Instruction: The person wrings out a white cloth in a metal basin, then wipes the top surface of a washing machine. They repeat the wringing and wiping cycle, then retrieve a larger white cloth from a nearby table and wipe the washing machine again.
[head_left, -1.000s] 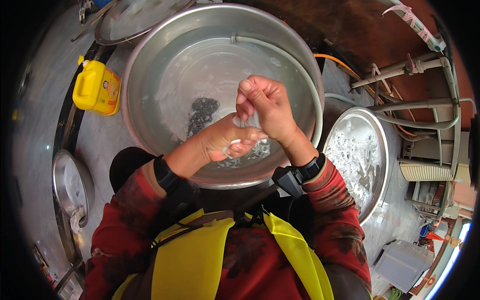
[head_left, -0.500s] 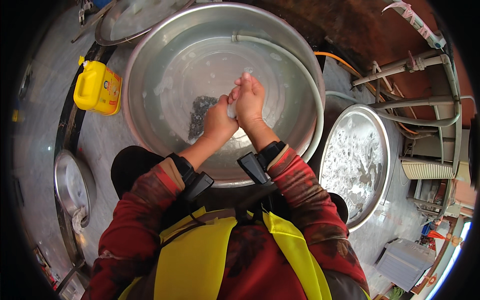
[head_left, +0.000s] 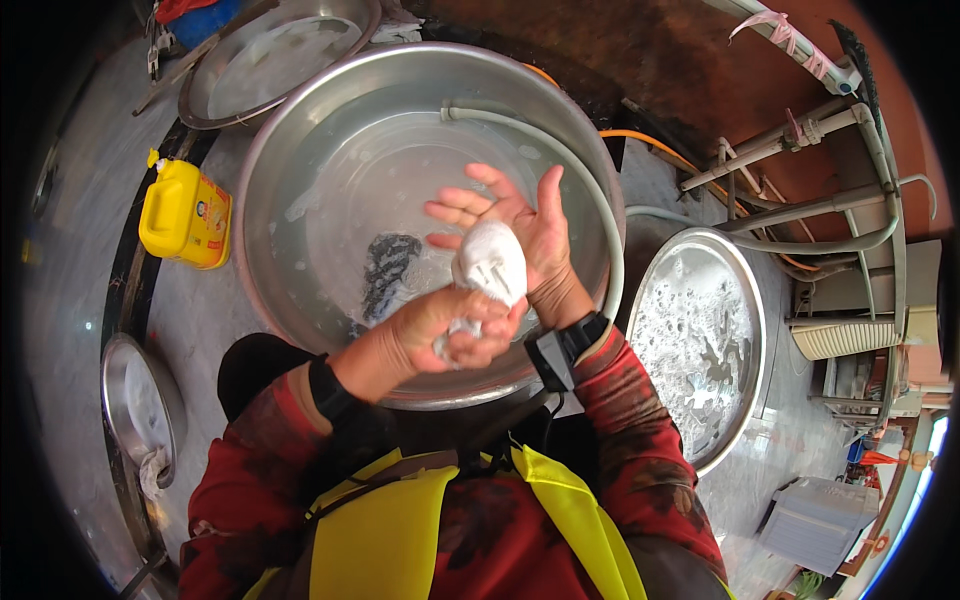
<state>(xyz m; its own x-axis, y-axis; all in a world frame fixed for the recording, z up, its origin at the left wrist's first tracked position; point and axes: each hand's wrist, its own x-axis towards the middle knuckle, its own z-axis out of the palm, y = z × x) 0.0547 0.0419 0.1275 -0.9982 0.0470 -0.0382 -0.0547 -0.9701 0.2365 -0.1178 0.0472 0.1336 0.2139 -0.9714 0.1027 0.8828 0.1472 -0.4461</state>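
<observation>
White cloth (head_left: 494, 262) clenched in grip of left hand (head_left: 445, 328), above metal basin (head_left: 400, 82); right hand (head_left: 537, 240) unclenched, palm up, cloth contact unclear.

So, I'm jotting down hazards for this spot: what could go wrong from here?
The white cloth might slip into the water, as only the left hand grips it while the right hand is open. The black wrist device on the right arm appears close to the tub, so it could perhaps get splashed.
</observation>
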